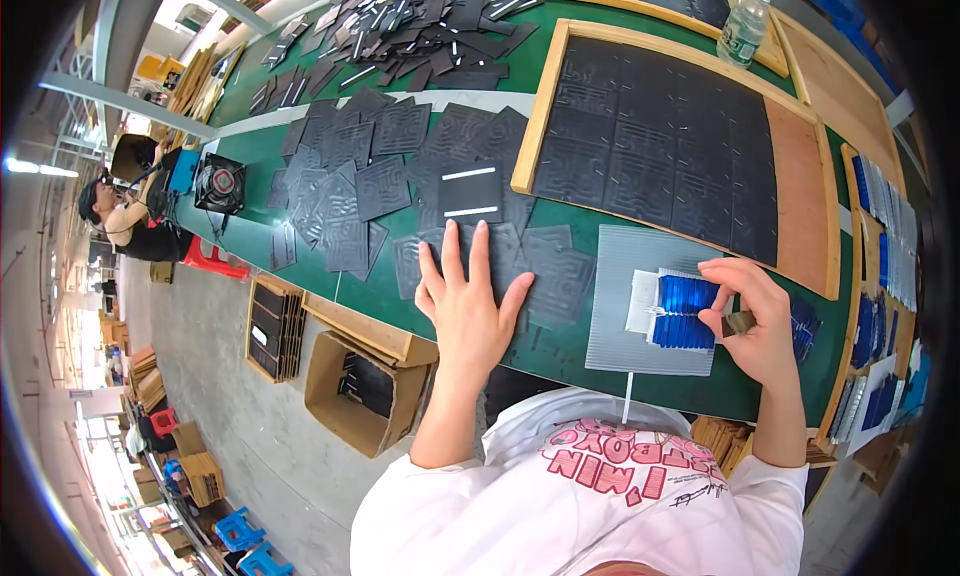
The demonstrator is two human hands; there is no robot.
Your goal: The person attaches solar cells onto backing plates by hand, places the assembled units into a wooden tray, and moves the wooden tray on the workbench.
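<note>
My left hand (465, 301) lies flat with fingers spread over thin black square sheets (550, 276). Its fingertips reach the near edge of a black square (468, 188) bearing two white strips. My right hand (760, 321) is curled at the right edge of a stack of blue strips (683, 311), with a small olive-brown piece (739, 323) in its fingers; what this piece is does not show. White strips (642, 301) stick out on the stack's left. The stack rests on a grey ribbed board (620, 348) near the table's front edge.
Beyond the board lies a wooden frame (548, 106) filled with black squares. A plastic bottle (745, 26) stands behind it. Black pieces (430, 31) are heaped at the back. A small fan (219, 183) stands left; another person (125, 211) sits beyond. A carton (335, 416) is below.
</note>
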